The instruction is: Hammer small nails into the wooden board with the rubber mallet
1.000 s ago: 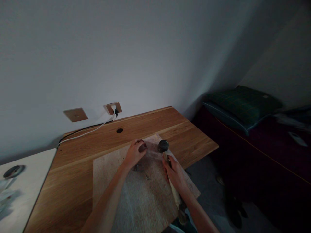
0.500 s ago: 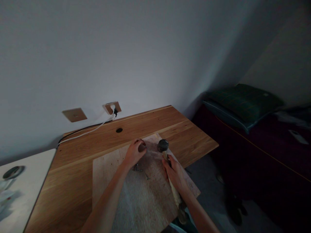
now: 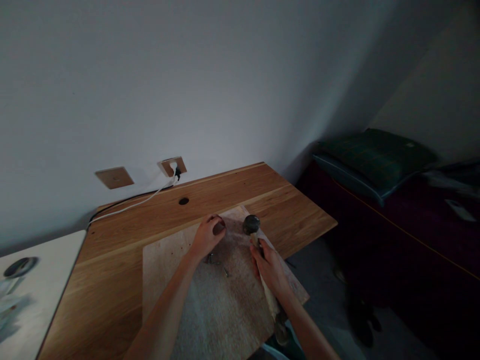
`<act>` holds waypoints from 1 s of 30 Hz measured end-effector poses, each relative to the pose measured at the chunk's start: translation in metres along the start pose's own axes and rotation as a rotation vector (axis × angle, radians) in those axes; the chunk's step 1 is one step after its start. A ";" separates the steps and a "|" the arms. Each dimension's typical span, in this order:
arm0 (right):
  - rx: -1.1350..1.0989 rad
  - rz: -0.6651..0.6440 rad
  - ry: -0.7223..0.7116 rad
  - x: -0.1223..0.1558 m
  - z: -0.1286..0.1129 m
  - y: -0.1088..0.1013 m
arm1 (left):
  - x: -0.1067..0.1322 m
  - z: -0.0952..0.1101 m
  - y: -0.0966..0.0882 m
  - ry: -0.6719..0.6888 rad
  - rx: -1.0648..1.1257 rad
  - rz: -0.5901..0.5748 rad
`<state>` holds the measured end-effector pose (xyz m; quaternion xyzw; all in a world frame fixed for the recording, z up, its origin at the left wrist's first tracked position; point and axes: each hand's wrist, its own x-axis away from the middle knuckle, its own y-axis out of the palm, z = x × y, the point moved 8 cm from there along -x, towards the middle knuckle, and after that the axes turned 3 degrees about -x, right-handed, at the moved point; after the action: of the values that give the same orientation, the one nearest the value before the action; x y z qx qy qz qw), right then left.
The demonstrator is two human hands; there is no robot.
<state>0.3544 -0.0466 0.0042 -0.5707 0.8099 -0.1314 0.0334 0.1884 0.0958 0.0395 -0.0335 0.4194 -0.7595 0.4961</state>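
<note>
My right hand (image 3: 270,270) is wrapped round the pale wooden handle of a hammer (image 3: 251,224), whose dark round head rests on a light board (image 3: 168,260) lying on the wooden desk (image 3: 123,235). My left hand (image 3: 207,237) is curled on the board just left of the hammer head, its fingers pinched around a small dark round thing (image 3: 219,228) that I cannot name. Under the left wrist lie a couple of small metal pieces (image 3: 211,258), with one more (image 3: 226,272) a little nearer to me.
A white cable (image 3: 138,202) runs from a wall socket (image 3: 173,166) along the desk's back edge, next to a cable hole (image 3: 183,201). A white surface (image 3: 33,280) adjoins the desk's left side. At the right stands a dark bed with a green pillow (image 3: 375,157).
</note>
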 end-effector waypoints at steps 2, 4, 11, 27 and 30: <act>0.010 0.001 -0.010 0.000 -0.002 0.000 | 0.000 0.000 0.001 0.001 -0.001 -0.007; 0.027 0.007 -0.019 0.000 -0.004 -0.001 | 0.000 0.000 0.001 0.003 0.000 -0.007; 0.032 -0.003 -0.002 0.001 -0.003 0.000 | 0.000 0.000 0.000 0.005 0.001 -0.004; 0.017 0.014 0.006 0.001 -0.005 -0.001 | 0.001 -0.002 0.003 0.033 -0.011 -0.004; 0.017 0.011 0.004 0.001 -0.005 -0.001 | 0.001 -0.003 0.004 0.034 -0.011 -0.003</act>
<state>0.3535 -0.0470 0.0095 -0.5656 0.8120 -0.1390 0.0374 0.1891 0.0959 0.0344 -0.0243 0.4319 -0.7584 0.4876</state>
